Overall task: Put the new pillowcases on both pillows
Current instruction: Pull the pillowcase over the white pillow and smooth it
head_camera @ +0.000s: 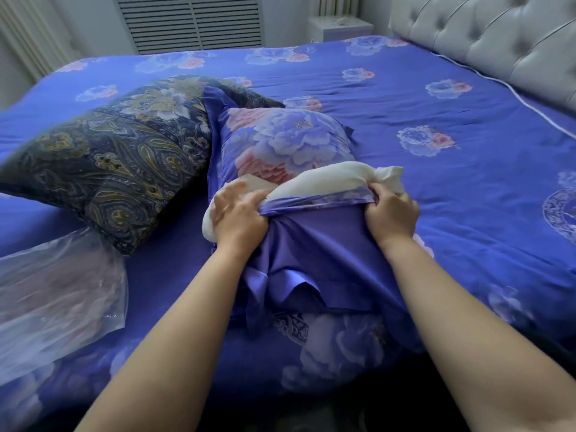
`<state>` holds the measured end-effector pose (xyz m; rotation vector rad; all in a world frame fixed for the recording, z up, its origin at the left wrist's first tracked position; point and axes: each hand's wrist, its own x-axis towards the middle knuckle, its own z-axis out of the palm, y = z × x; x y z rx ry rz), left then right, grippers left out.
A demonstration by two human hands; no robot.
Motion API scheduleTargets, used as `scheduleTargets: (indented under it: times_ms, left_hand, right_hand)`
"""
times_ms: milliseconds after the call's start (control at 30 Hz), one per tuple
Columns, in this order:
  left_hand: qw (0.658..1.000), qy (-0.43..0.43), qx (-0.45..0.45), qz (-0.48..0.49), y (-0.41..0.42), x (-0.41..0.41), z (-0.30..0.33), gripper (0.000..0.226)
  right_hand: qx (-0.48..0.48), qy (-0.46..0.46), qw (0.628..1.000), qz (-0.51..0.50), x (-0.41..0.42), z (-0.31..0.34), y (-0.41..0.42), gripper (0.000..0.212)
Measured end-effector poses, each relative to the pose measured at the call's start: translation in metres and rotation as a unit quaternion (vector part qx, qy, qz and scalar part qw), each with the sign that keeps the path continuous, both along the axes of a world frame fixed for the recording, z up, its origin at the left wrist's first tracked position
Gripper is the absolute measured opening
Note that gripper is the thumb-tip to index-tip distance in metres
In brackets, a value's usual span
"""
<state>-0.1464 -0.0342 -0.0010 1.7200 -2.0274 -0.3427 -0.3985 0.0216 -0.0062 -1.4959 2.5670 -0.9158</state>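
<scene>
Head view: a person's two bare arms reach forward over a bed.
Pillow: white cream-coloured pillow (314,179) lies between and just beyond the hands, its long axis running away from the person; the near end is bare, the far end is covered.
Pillowcase: purple-blue floral fabric pillowcase (286,141) sheathes the far part, its open mouth facing the person and its loose plain flap (314,244) trailing back between the forearms.
Left hand (238,213): fingers curled, gripping bunched pillowcase edge against the pillow's left corner.
Right hand (391,213): fingers curled round the pillowcase hem at the pillow's right corner.
Second pillow: dark navy paisley-patterned pillow (115,154) lies left of the left hand, tilted.
Bag: clear crinkled plastic bag (59,291) lies left of the left forearm.
Bed cover: blue flowered bedspread (436,98) lies under everything.
</scene>
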Motion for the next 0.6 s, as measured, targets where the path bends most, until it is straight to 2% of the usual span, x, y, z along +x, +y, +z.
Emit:
scheduleTargets:
  times_ms: [67,133,267,333,367,433,533,600]
  left_hand:
    - [0.999,-0.002,0.004,0.047,0.014,0.004,-0.006,0.05]
    - [0.995,0.063,0.025,0.067,0.026,0.006,-0.01,0.056]
    - [0.979,0.198,-0.034,-0.045,0.03,0.022,-0.013,0.062]
    - [0.966,0.252,-0.027,-0.043,0.03,0.023,-0.011,0.061]
    - [0.963,0.268,-0.022,-0.032,0.03,0.024,-0.007,0.059]
    - [0.961,0.274,-0.012,-0.023,0.027,0.021,-0.001,0.052]
    - [0.968,0.235,0.037,-0.076,0.009,0.025,0.012,0.039]
    - [0.966,0.212,0.105,-0.105,-0.004,0.028,0.021,0.017]
  right_hand:
    - [-0.026,-0.046,0.999,0.011,0.001,-0.006,0.007,0.048]
    - [-0.047,-0.093,0.994,0.041,0.001,-0.009,0.013,0.059]
    - [-0.087,-0.194,0.975,0.06,0.002,-0.002,0.019,0.065]
    - [-0.143,-0.261,0.952,0.078,0.006,0.002,0.018,0.064]
    - [-0.173,-0.315,0.928,0.093,0.011,0.006,0.014,0.065]
    - [-0.2,-0.398,0.887,0.118,0.015,0.01,0.007,0.065]
    - [-0.163,-0.415,0.88,0.162,0.009,0.015,-0.002,0.056]
    - [-0.111,-0.414,0.879,0.209,0.004,0.021,-0.005,0.046]
